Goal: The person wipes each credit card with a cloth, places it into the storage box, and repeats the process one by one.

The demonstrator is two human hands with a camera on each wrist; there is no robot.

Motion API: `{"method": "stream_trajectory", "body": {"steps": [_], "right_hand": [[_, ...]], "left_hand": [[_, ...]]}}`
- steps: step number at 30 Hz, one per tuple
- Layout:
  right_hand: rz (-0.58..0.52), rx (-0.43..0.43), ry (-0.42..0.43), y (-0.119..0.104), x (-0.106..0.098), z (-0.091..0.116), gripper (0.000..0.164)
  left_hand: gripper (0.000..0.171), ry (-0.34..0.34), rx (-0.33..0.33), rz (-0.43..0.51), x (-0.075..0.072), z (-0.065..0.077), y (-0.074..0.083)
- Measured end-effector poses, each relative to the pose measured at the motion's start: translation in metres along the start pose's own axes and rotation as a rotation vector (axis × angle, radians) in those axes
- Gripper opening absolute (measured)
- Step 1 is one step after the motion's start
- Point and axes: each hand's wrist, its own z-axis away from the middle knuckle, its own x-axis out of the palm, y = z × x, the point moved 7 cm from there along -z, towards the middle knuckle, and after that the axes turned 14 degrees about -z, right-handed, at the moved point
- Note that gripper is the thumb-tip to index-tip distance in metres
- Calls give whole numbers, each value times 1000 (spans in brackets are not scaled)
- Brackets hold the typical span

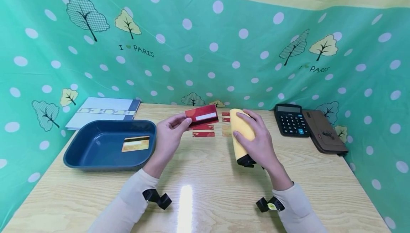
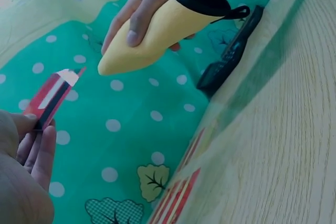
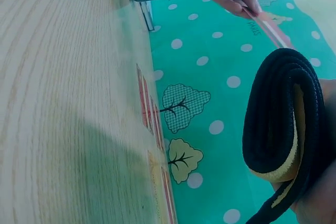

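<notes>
My left hand (image 1: 168,136) pinches a red bank card (image 1: 202,112) by its left end, between thumb and fingers. The card's back, with a dark stripe and a white strip, faces the head camera. To its right, my right hand (image 1: 261,140) grips a rolled yellow cloth (image 1: 239,129) with black edging and a small black loop. In the left wrist view, the cloth (image 2: 152,40) stands apart from the card (image 2: 50,100). Red cards (image 1: 203,134) lie on the table behind the left hand. A yellowish card (image 1: 226,131) lies partly hidden behind the cloth.
A dark blue basin (image 1: 109,167) stands at the left with a gold card (image 1: 136,143) inside. Behind it lies a pale blue notebook (image 1: 102,104). At the right are a black calculator (image 1: 292,120) and a brown wallet (image 1: 323,131). A green curtain (image 1: 211,58) hangs behind the table.
</notes>
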Motion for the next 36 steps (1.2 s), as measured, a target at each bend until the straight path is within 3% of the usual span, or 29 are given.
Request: {"method": "stream_trajectory", "body": {"steps": [9,24,29,36], "right_hand": [[-11,-6,-10,-3,2,0,58],[-21,-52,-23,-11,16,5,59],[3,-52,-34,-10,22,6,59],[6,-62,-30,-9,26,8,59]], "left_hand": [[38,1,47,-14,5,-1,0],[38,-97,-112,21,26,3,-16],[38,-119,-109,32,29,5,-16],[35,-134,-54,35,31,9,-11]]}}
